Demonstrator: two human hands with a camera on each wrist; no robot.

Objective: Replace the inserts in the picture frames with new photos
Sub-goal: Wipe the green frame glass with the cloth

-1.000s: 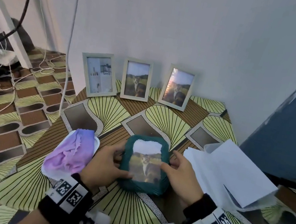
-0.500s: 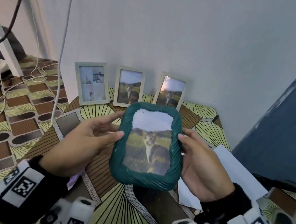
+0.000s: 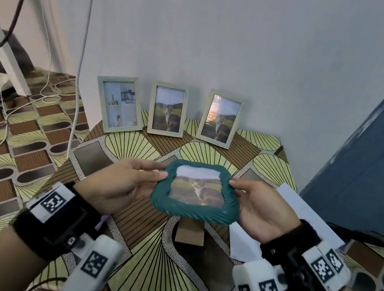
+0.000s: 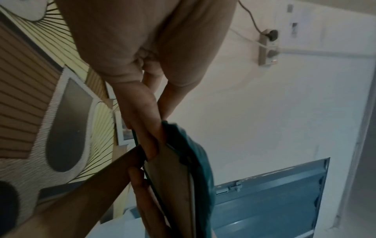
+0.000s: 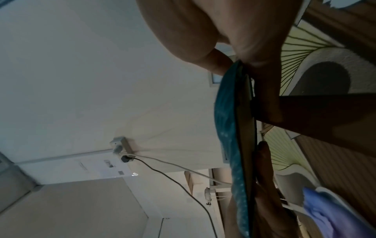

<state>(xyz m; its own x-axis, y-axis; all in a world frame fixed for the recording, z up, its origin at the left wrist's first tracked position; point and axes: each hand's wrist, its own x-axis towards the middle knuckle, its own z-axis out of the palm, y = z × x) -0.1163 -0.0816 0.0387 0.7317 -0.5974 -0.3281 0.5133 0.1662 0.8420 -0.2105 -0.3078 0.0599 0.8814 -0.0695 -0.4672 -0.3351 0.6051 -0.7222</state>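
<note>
A teal ridged picture frame [image 3: 190, 211] with a cat photo [image 3: 197, 191] in it hangs tilted back above the table, held between both hands. My left hand [image 3: 127, 183] pinches its left edge, thumb on the front and fingers behind. My right hand [image 3: 259, 206] pinches the right edge the same way. A brown cardboard stand [image 3: 190, 232] hangs from the frame's back [image 4: 168, 180]. Seen edge-on in the right wrist view, the teal frame [image 5: 227, 128] has fingers behind it. Three pale wooden frames [image 3: 120, 104] [image 3: 168, 109] [image 3: 220, 119] lean against the wall.
White paper sheets [image 3: 301, 213] lie at the table's right edge, partly under my right hand. A lilac cloth [image 5: 333, 214] on a white plate lies at the left. The patterned table [image 3: 135, 146] stands in a corner, a blue panel [image 3: 374, 149] on its right. Cables [image 3: 2, 115] trail over the floor at left.
The teal frame was lifted off the table by both hands, held nearly upright, and is now tipped back flatter and lower. The view has shifted slightly.
</note>
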